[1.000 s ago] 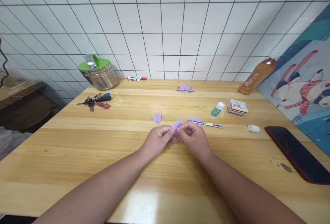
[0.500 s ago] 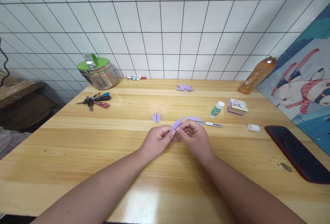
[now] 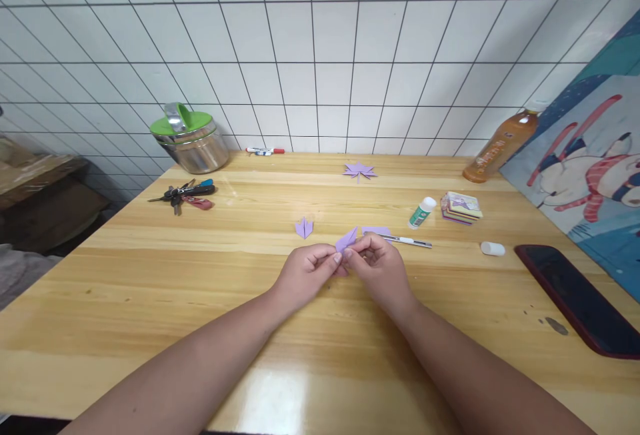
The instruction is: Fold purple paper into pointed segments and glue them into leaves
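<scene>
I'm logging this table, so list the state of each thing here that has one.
Left hand: pinching folded purple paper
Right hand: pinching it too
Pot: lid on
Bottle: upright, cap on
Glue stick: upright, unclear whether capped
White cylinder: on its side
Phone: face up, dark
Cutter: lying flat
Small purple piece: folded
Purple leaf: folded, spread out
Markers: lying down
Keys: fanned out
</scene>
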The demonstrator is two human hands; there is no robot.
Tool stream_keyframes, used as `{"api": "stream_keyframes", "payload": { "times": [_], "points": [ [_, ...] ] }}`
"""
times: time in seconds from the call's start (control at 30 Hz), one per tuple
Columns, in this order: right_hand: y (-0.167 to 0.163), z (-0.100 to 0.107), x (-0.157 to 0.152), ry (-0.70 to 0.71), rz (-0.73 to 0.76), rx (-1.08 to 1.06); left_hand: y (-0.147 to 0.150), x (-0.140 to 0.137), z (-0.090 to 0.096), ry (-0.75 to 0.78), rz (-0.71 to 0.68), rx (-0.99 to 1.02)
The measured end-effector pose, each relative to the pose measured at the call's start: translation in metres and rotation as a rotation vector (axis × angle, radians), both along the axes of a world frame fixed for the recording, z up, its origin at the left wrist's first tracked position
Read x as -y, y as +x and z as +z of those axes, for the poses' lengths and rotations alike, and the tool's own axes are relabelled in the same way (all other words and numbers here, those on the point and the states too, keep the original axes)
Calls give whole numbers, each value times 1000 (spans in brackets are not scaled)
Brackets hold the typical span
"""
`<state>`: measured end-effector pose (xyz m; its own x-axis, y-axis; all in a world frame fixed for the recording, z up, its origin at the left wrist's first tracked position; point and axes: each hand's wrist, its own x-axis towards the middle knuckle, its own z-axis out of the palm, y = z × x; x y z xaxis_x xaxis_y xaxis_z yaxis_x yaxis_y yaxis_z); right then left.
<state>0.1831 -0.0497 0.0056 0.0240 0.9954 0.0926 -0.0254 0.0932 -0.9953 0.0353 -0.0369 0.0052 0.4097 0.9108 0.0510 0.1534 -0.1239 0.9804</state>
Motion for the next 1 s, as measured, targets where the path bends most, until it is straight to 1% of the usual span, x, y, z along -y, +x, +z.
{"api": "stream_keyframes", "payload": {
  "times": [0.2, 0.37, 0.5, 0.63, 0.8, 0.87, 0.93, 1.0],
  "points": [
    [3, -3, -2, 13, 26, -72, 0, -1, 2, -12, 43, 26],
    [5, -11, -6, -85, 143, -9, 0, -4, 2, -25, 73, 19],
    [6, -13, -7, -101, 104, -16, 0, -4, 1, -27, 76, -5],
    [6, -9, -6, -119, 95, -14, 0, -3, -1, -23, 61, 12],
    [4, -7, -6, -131, -1, 19, 0, -3, -3, -4, 11, -13],
    [4, -8, -7, -145, -9, 30, -1, -5, -3, 1, 9, -27],
    [6, -8, -7, -153, 47, 25, -3, -7, -3, 5, 17, -44],
    [7, -8, -7, -141, 137, 7, -5, -10, -3, -5, -5, -66]
  ]
}}
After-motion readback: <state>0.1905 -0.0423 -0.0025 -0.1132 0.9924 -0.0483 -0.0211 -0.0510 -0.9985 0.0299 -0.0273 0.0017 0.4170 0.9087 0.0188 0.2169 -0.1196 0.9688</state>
